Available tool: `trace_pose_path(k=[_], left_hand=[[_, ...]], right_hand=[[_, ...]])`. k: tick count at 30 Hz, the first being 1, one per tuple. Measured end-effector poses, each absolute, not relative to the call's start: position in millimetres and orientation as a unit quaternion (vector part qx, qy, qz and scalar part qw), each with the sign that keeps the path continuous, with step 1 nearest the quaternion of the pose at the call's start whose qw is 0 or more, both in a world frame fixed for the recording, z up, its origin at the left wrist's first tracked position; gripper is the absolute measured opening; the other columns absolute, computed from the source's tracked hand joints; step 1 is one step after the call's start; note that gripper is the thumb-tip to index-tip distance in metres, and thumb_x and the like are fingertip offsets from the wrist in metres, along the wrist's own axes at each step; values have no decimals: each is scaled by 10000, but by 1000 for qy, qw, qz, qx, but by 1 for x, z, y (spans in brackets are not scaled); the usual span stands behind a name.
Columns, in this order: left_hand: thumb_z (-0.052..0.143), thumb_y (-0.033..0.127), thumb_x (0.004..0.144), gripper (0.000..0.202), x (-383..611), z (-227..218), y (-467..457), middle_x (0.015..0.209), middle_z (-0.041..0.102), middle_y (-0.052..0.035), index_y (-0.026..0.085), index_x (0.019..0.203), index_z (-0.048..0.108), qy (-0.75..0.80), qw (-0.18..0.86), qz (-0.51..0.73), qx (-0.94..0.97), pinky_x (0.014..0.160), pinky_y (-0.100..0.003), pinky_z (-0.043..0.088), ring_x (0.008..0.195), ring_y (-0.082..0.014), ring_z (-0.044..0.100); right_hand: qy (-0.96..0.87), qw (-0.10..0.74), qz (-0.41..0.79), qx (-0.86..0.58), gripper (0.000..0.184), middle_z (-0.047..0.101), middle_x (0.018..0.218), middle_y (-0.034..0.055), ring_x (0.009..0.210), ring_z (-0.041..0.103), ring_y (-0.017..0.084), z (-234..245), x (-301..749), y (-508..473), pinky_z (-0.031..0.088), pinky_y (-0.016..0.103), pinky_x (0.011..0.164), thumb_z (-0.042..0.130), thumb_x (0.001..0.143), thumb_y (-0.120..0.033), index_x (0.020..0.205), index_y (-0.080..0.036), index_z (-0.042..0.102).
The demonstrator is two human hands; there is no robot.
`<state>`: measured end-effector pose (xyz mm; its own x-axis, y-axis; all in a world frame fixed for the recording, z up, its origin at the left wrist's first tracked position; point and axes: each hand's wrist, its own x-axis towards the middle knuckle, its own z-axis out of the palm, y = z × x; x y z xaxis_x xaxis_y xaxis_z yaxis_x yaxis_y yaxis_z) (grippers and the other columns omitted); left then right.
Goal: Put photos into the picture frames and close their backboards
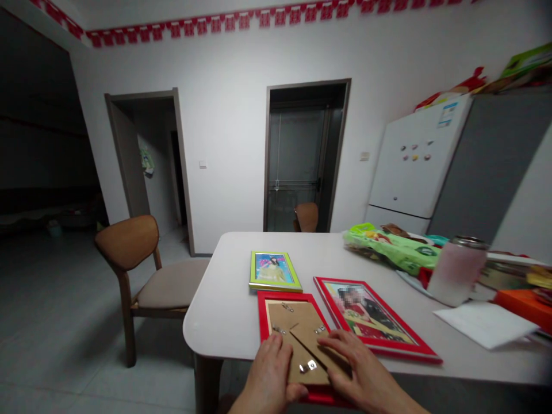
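A red picture frame lies face down at the table's near edge, its brown backing board facing up. Metal clips and a hanger are fixed on the board, and a dark diagonal slit runs along its stand flap. My left hand grips the frame's left side, fingers on the board and thumb low near the bottom edge. On the right side, my right hand holds the frame, with fingertips on the board near the flap. Beside it lies another red picture frame, face up with a photo. Behind is a green picture frame, also face up.
On the white table, a pink-white jar, a green bag, a white paper and an orange box crowd the right side. A wooden chair stands left, a fridge at the back right.
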<state>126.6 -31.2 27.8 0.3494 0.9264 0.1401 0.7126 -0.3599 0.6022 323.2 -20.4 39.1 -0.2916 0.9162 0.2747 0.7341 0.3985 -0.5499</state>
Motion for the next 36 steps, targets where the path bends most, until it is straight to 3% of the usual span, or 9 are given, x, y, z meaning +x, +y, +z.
trace_pose_path(k=[12,16,22,26,31,36], left_hand=[[539,198,659,406,117,25,-28,1226,443,-132,150,1062,534,531,201,246,785,989,-451,220,1154,-271,358],[521,213,684,361,115,23,-30,1200,467,-146,132,1034,554,521,188,252,794,983,-455,235,1130,-282,387],[670,379,564,590,111,19,-33,1210,446,-176,115,1072,525,498,188,268,803,962,-482,258,1122,-320,384],[731,396,463,714,109,14,-32,1226,431,-167,146,1093,506,490,172,252,816,960,-504,240,1131,-332,367],[726,407,468,687,110,16,-33,1220,443,-153,167,1076,514,505,159,243,813,948,-505,253,1116,-324,386],[729,415,464,706,112,13,-32,1202,466,-142,141,1078,514,513,143,247,810,967,-452,255,1117,-294,390]], right_hand=[[-795,281,124,-523,350,543,1001,90,961,464,214,21,306,-14,339,319,867,487,623,-238,946,-186,611],[-793,264,106,-539,339,555,964,76,910,480,205,21,303,-12,352,314,825,487,615,-235,928,-200,615],[-804,228,91,-542,308,555,941,71,884,485,196,25,307,-3,349,304,793,453,686,-316,923,-202,614],[-808,202,30,-552,339,536,943,84,860,474,194,30,304,9,343,312,767,365,765,-346,996,-201,566],[-799,182,-32,-572,327,538,875,94,831,459,202,29,297,17,319,323,767,328,793,-351,793,-175,604],[-792,199,-25,-576,323,536,846,103,818,467,188,27,297,17,320,287,761,343,787,-315,710,-140,603]])
